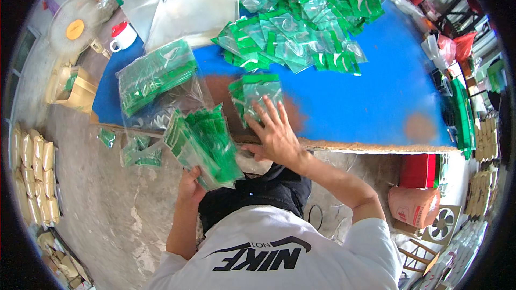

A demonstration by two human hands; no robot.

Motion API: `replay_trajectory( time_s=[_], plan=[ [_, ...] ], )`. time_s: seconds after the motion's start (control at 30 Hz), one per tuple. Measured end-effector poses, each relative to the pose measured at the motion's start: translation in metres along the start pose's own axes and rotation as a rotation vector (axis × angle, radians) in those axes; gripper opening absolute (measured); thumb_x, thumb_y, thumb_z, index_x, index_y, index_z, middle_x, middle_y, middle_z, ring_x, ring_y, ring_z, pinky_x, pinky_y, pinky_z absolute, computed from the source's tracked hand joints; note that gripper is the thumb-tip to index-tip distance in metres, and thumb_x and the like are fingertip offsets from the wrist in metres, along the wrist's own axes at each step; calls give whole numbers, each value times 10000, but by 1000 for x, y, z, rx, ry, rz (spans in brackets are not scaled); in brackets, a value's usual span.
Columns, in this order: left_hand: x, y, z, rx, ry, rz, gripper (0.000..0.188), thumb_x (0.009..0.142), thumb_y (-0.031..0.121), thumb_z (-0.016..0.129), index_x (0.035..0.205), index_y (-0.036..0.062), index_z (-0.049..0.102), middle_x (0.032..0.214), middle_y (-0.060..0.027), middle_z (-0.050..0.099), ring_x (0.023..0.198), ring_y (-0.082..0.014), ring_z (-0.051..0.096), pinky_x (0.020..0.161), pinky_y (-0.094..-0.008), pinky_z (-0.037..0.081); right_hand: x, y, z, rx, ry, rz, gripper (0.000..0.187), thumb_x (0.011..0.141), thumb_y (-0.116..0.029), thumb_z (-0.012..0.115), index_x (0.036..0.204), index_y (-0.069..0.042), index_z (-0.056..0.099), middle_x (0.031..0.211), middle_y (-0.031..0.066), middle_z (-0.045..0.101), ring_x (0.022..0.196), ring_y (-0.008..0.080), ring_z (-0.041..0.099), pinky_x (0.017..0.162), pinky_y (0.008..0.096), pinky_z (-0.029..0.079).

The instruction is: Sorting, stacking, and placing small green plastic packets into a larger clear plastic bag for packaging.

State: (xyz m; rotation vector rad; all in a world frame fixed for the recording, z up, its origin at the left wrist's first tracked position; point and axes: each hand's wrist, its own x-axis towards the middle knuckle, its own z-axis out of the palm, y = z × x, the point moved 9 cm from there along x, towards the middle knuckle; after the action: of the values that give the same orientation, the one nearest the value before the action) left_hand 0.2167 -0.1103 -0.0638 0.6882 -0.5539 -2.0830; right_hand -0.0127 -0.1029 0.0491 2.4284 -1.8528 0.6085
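Observation:
My left hand is closed round the lower end of a thick, fanned bundle of green and clear plastic bags, held just off the table's front edge. Spread flat, the fingers of my right hand rest on a small stack of the same kind of bags at the edge. To the left lies a large clear bag with a neat block of green packets in or on it; which one I cannot tell. Farther back, a big loose heap of green and clear bags covers the tabletop.
The blue table has worn brown patches and a rough front edge. A white mug with a red lid stands at its left, near a fan and a cardboard box. Several small packets are below the left edge. A red box sits underneath at right.

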Motion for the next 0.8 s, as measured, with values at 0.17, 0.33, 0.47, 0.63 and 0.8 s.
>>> replay_trajectory(
  time_s=[0.17,0.33,0.47,0.63,0.8],
  plan=[
    [0,-10,1,-19,-33,-55,673,875,201,749,1431,36,406,1362,-107,561,1270,-289,540,1056,-499,456,-13,0,-2,170,109,-49,405,816,-211,751,1179,-57,659,1172,139,571,1051,330,564,894,452,484],
    [2,-20,4,-146,-118,-71,614,907,212,704,1430,39,430,1381,-117,560,1255,-294,551,1059,-487,452,-8,16,-45,370,406,153,304,816,-22,735,1115,-65,701,967,99,583,829,257,576,715,356,499],
    [3,-27,37,-357,-278,-139,479,901,213,691,1322,20,567,1305,-135,622,1222,-300,578,1043,-475,467,-22,28,-68,506,712,324,238,899,-36,685,1136,-47,700,880,72,561,753,187,540,660,316,471],
    [4,-43,40,-424,-300,-161,431,913,258,645,1280,35,601,1274,-138,641,1175,-301,615,1001,-483,497,-27,51,-34,630,600,689,130,946,-80,655,1059,-21,678,763,93,577,622,142,506,605,296,468],
    [0,-46,36,-437,-322,-178,429,951,335,602,1285,66,598,1263,-129,649,1143,-302,635,974,-485,515,-25,73,-30,742,813,579,190,995,-177,617,1039,-2,674,777,68,583,638,100,493,592,249,442]
  ],
)
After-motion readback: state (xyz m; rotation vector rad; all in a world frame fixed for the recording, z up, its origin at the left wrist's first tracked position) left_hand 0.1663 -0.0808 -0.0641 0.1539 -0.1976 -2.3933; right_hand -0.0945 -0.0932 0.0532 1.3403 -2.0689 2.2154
